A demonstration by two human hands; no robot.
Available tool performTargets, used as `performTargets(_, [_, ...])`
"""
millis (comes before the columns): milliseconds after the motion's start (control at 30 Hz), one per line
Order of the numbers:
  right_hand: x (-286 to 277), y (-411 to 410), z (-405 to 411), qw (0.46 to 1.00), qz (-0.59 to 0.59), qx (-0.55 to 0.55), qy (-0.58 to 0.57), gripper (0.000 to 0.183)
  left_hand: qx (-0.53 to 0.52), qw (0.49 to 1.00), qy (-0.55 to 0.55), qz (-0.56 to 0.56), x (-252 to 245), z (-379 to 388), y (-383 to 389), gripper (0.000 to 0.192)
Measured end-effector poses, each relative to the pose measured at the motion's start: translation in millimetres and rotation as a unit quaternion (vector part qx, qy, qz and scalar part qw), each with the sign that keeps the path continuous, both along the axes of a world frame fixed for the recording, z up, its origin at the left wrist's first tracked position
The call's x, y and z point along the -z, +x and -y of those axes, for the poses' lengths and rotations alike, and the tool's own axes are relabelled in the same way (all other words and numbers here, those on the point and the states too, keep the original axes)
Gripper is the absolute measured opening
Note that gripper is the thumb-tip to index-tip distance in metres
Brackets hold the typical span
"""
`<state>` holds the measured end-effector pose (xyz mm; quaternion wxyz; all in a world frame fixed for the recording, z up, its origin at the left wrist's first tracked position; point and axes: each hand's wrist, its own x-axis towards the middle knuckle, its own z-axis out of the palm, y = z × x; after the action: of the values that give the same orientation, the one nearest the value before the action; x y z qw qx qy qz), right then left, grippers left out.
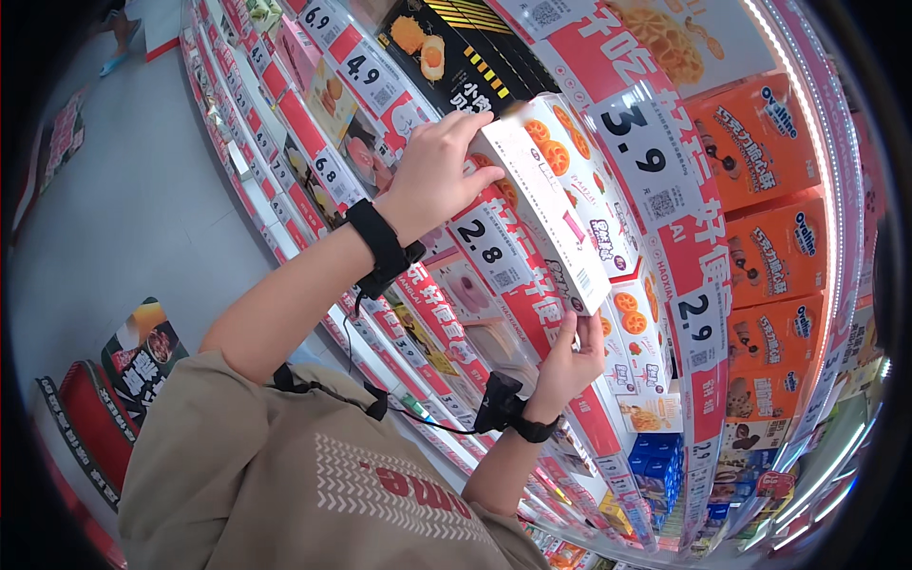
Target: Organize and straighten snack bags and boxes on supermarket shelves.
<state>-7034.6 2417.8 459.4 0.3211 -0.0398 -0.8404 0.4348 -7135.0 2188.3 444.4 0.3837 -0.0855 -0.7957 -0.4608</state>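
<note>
A white carton of biscuits [545, 214] is held at a slant between my two hands, in front of the shelf's price strip. Its narrow printed side faces up at me. My left hand [445, 164] grips the far upper end, thumb on the near side and fingers over the top corner. At the lower end, the fingers of my right hand [573, 367] press against the carton's corner; part of their grip is hidden under it. Right behind it stands a matching carton with round biscuit pictures [581, 171]. More of these white cartons [634, 335] are on the same shelf.
Orange Ovaltine boxes [766, 246] line the shelf above. A black snack box [449, 53] stands beyond my left hand. Blue packs [654, 467] sit further right. Price strips [491, 246] edge the shelves. Grey floor [164, 214] lies left, with a display stand [92, 399] behind.
</note>
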Motion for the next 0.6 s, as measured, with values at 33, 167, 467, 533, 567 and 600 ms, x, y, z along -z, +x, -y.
performTargets(33, [-7, 5, 4, 0.999, 0.016, 0.039, -0.01, 0.031, 0.015, 0.998, 0.057, -0.029, 0, -2, 3, 0.052])
performTargets(167, [-31, 11, 24, 0.977, -0.182, 0.106, -0.016, 0.033, 0.057, 0.98, 0.154, -0.11, -9, -2, 4, 0.053])
performTargets(467, [-47, -30, 19, 0.97, -0.235, 0.051, -0.037, 0.016, 0.057, 0.959, 0.213, -0.176, -53, -23, -31, 0.04])
performTargets(533, [-45, -38, 19, 0.971, -0.226, 0.071, -0.018, 0.018, 0.098, 0.956, 0.213, -0.174, -59, -30, -41, 0.037])
performTargets(567, [-46, -42, 20, 0.973, -0.212, 0.084, -0.018, 0.019, 0.105, 0.952, 0.241, -0.155, -64, -33, -43, 0.027])
performTargets(600, [-46, -44, 21, 0.975, -0.199, 0.096, -0.018, 0.02, 0.104, 0.952, 0.242, -0.156, -64, -33, -51, 0.027])
